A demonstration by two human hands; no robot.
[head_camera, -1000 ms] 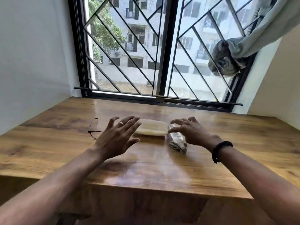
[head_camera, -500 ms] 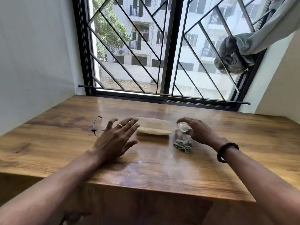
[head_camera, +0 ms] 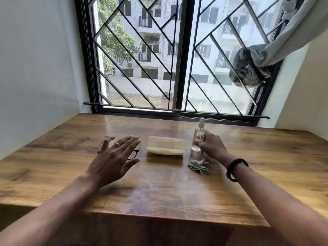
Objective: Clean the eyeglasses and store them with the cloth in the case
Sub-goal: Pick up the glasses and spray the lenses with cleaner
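Observation:
Dark-framed eyeglasses (head_camera: 101, 146) lie on the wooden table (head_camera: 159, 192) at the left, mostly hidden under my left hand (head_camera: 115, 157). That hand hovers over them with its fingers spread and holds nothing. A pale, translucent glasses case (head_camera: 166, 148) sits in the middle. To its right a clear spray bottle (head_camera: 198, 135) stands upright, and my right hand (head_camera: 213, 147) grips its lower part from the right side. A crumpled grey-green cloth (head_camera: 198, 166) lies just in front of the bottle.
A barred window (head_camera: 177, 68) runs along the table's far edge. White walls close in on the left and right. A knotted curtain (head_camera: 248, 68) hangs at the upper right. The table's front edge is near me.
My right hand lifted the spray bottle off the cloth and stood it upright behind the cloth. My left hand stayed spread over the eyeglasses.

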